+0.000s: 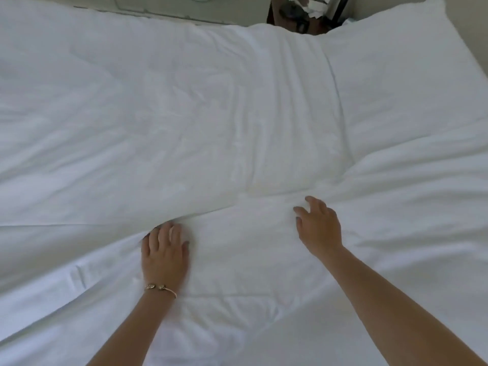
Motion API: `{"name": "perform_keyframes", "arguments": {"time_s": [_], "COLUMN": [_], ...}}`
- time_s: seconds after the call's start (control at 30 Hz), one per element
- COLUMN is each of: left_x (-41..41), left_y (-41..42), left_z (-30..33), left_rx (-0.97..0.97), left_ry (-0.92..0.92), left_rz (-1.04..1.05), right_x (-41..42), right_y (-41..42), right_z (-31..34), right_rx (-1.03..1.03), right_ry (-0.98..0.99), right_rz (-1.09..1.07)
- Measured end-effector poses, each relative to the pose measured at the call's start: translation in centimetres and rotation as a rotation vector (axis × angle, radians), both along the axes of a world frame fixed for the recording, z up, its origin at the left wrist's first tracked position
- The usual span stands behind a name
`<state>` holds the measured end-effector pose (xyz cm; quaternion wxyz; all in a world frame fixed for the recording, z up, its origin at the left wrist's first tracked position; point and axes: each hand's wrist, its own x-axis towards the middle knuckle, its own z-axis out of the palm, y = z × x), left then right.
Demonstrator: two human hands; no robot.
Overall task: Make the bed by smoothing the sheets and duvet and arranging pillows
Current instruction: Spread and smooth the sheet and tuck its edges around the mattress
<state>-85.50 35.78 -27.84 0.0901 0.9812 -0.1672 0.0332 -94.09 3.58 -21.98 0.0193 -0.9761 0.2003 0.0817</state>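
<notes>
One bed (79,260) is covered in white linen. One duvet (158,114) is spread across it. Two pillows are visible: one (396,88) at the upper right and one (237,260) nearest the camera. Two hands, a left hand (165,256) and a right hand (318,227), lie on the linen. One bracelet (161,288) encircles the left wrist.

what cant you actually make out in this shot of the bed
- Head view: the left hand fingertips are tucked at a fold of the white duvet; whether they grip it cannot be told.
- Head view: the dark furniture beyond the bed is cut off by the top edge and blurred.
- Head view: where the pillow ends is unclear, white on white.
- The right hand is motion-blurred.
</notes>
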Motion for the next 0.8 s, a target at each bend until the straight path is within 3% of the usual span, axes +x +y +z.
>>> {"name": "perform_keyframes", "arguments": {"time_s": [0.1,0.23,0.37,0.53,0.6,0.7,0.8], "left_x": [2.1,4.3,5.8,5.0,7.1,14.7,21.5], "left_y": [3.2,7.5,10.9,13.7,13.4,12.5,10.5], "left_z": [-1.0,-0.4,1.1,1.9,3.3,6.6,9.5], "left_rx": [0.001,-0.036,0.192,0.205,0.127,0.079,0.145], "left_ry": [-0.173,0.090,0.432,0.370,0.366,0.277,0.222], "left_rz": [0.017,0.241,0.134,0.160,0.178,0.150,-0.017], "right_x": [2.7,7.3,12.4,13.6,12.2,13.2,17.3], "right_y": [0.7,-0.5,-0.7,1.8,1.7,0.5,-1.0], "right_z": [-0.2,0.6,1.4,1.1,-0.1,0.0,2.2], "right_rx": [-0.026,0.084,0.249,0.248,0.243,0.249,0.263], "right_ry": [0.201,0.298,0.353,0.691,0.623,0.278,0.039], "right_rz": [0.108,0.128,0.129,0.087,0.021,-0.052,-0.145]}}
